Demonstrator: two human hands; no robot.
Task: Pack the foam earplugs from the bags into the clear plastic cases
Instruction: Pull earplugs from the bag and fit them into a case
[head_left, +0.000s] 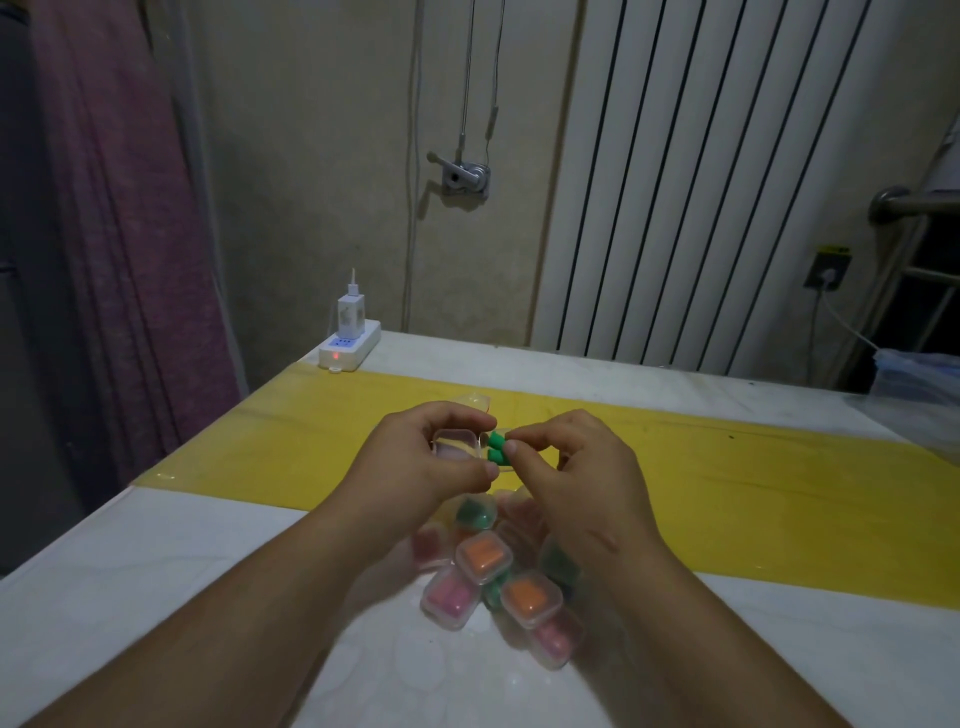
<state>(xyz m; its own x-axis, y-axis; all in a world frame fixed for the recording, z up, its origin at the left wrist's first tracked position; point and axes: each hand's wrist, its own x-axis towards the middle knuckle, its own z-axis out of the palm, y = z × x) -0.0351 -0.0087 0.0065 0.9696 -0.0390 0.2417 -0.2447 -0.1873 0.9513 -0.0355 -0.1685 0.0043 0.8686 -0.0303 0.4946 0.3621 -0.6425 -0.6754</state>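
Observation:
My left hand (434, 457) holds a small open clear plastic case (457, 446) above the table. Right beside its opening, my right hand (566, 467) pinches two green foam earplugs (496, 449) between thumb and fingers. Below my hands lies a pile of several closed clear cases (498, 577) with orange, pink and green earplugs inside. A clear plastic bag (470, 401) lies on the yellow strip behind my hands, mostly hidden.
The white table (156, 597) has a yellow strip (753, 478) across it. A white power strip with a charger (349, 338) sits at the far left corner. A plastic bag (919, 379) lies at the far right edge. A radiator stands behind.

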